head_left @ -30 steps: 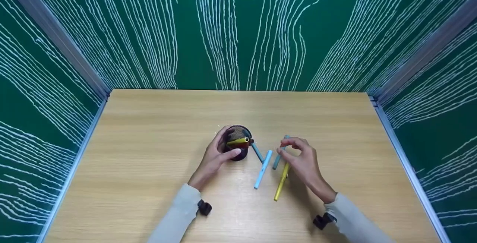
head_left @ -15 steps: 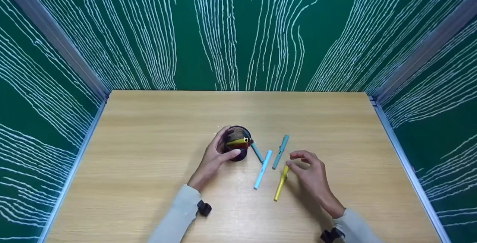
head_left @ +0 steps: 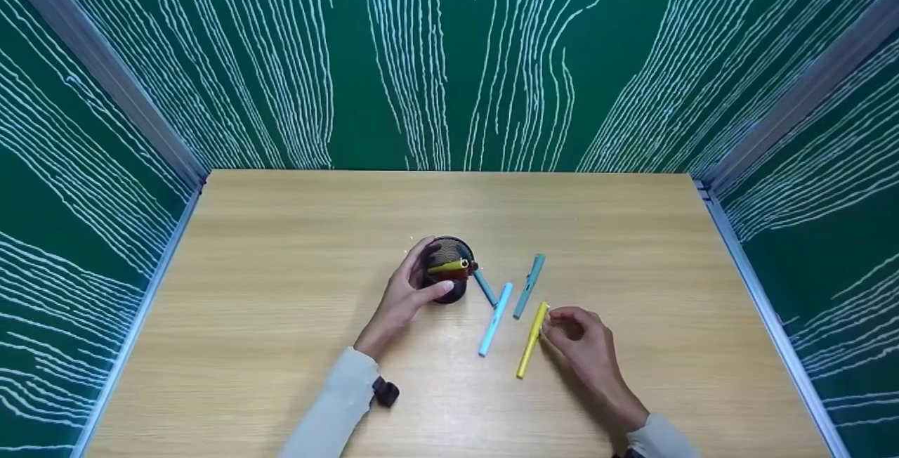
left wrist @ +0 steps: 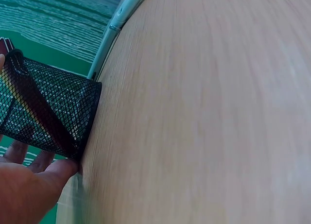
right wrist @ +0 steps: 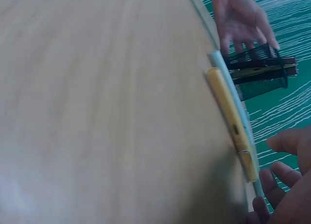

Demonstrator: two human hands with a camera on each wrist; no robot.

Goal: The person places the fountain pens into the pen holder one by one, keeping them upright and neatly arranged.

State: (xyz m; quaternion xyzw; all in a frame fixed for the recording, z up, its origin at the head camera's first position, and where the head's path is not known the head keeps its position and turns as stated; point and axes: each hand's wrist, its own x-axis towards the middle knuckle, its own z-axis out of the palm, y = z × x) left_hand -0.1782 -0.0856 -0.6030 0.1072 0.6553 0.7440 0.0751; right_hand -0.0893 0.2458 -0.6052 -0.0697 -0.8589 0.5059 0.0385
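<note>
My left hand (head_left: pixel 399 300) holds a black mesh pen cup (head_left: pixel 456 293) upright on the table, its fingers and thumb around the side. Inside the cup lean a yellow pen (head_left: pixel 447 267) and a dark red one (left wrist: pixel 44 114), seen through the mesh in the left wrist view. My right hand (head_left: pixel 586 345) hovers just right of another yellow pen (head_left: pixel 530 345) lying on the table, fingertips close to its far end. In the right wrist view the thumb and fingers (right wrist: pixel 287 174) stand apart, with nothing between them.
Left of that yellow pen lie a light blue pen (head_left: pixel 496 321) and a teal pen (head_left: pixel 529 286). A second teal pen (head_left: pixel 484 288) lies between the cup and the light blue pen. Green walls (head_left: pixel 460 57) with white lines enclose the wooden table (head_left: pixel 295 233) on three sides.
My right hand has drawn back from above the teal pen toward me and to the right, coming beside the yellow pen's far end. The left hand and cup have stayed put.
</note>
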